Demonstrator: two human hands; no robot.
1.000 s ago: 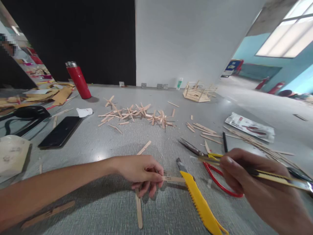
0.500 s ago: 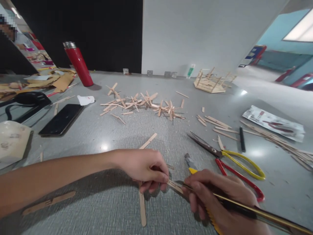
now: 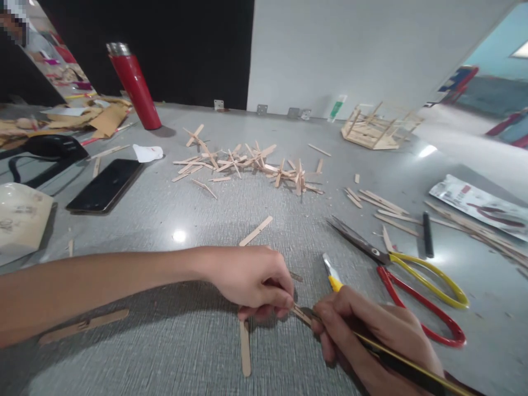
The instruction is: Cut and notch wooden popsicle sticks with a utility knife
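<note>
My left hand [image 3: 256,278] is closed in a pinch on one end of a craft stick [image 3: 302,315], which reaches across to my right fingers. In my right hand [image 3: 371,330] is a slim black-and-gold pencil [image 3: 416,369], its dark tip at the stick's surface. A yellow utility knife [image 3: 335,284] pokes out beyond the right knuckles, blade forward; whether the hand grips it too is hidden. Under and around the left hand lie another craft stick [image 3: 245,349] and an angled one [image 3: 256,231]. Scissors [image 3: 375,253] with yellow and red handles rest open beside my right hand.
A heap of cut sticks [image 3: 247,159] spreads mid-table. A phone [image 3: 105,186] and red flask [image 3: 136,88] stand or lie left. A stick-built frame [image 3: 371,132] sits at the back right, near a silver packet [image 3: 482,203]. One notched stick [image 3: 86,325] lies below my left forearm.
The view has shifted slightly, so the table things sit higher and further right. Both hands keep hold of the stick and pencil, with the right hand slightly lower and turned.
</note>
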